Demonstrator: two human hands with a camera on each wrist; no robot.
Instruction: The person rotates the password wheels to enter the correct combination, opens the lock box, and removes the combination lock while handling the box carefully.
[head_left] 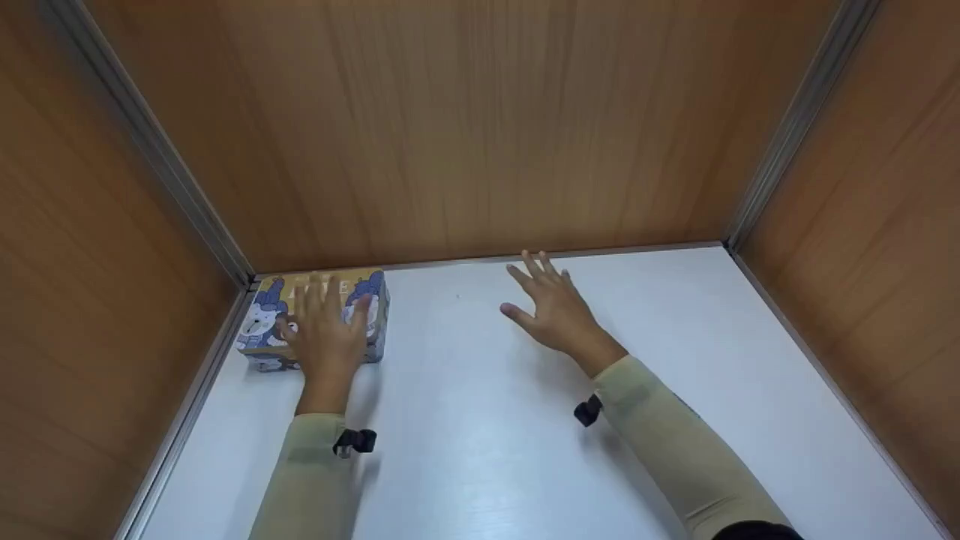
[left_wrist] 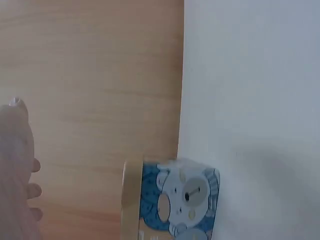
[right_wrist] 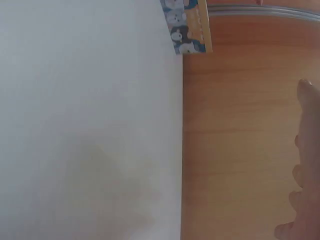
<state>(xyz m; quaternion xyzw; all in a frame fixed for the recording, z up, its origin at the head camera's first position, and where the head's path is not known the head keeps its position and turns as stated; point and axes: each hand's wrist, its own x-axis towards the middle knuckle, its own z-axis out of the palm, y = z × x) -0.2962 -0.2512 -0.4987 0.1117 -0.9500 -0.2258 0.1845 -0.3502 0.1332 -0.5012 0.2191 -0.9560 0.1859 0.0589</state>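
In the far left corner of the white table sits a box (head_left: 259, 322) printed with cartoon bears in yellow, blue and white. Spread above the box is my left hand (head_left: 328, 337), covering part of its lid in the head view. A gap separates that hand from the box's printed side (left_wrist: 187, 200) in the left wrist view. My right hand (head_left: 559, 311), fingers apart, hovers over the table's middle toward the back and holds nothing. From the right wrist, the same box (right_wrist: 187, 30) shows at the top.
Wood-grain panels enclose the white tabletop (head_left: 465, 420) at the back (head_left: 480, 135), left (head_left: 97, 300) and right (head_left: 877, 262). Grey metal strips (head_left: 780, 135) run along the corners and the table's edges. Each wrist wears a small black device (head_left: 360, 441).
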